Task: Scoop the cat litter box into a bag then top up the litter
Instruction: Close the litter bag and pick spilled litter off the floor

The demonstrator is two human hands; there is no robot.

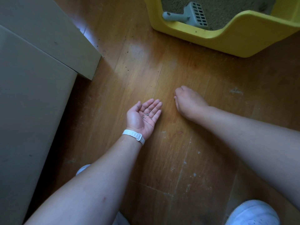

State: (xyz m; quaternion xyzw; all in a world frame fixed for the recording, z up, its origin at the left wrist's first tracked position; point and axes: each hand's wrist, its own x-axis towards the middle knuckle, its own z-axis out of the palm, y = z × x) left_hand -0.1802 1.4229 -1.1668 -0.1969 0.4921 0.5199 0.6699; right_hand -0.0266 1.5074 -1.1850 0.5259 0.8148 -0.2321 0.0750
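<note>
Litter box (227,41) well beyond both hands (143,115) (188,101)

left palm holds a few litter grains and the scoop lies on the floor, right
No: the head view shows the scoop inside the yellow litter box, on the litter. The left hand does hold a few grains.

Dim overall; a soft pale sheen lies on the floor (142,65) beyond the left hand (142,116). The cabinet (32,95) left of it is shadowed, and the frame edges curve.
</note>
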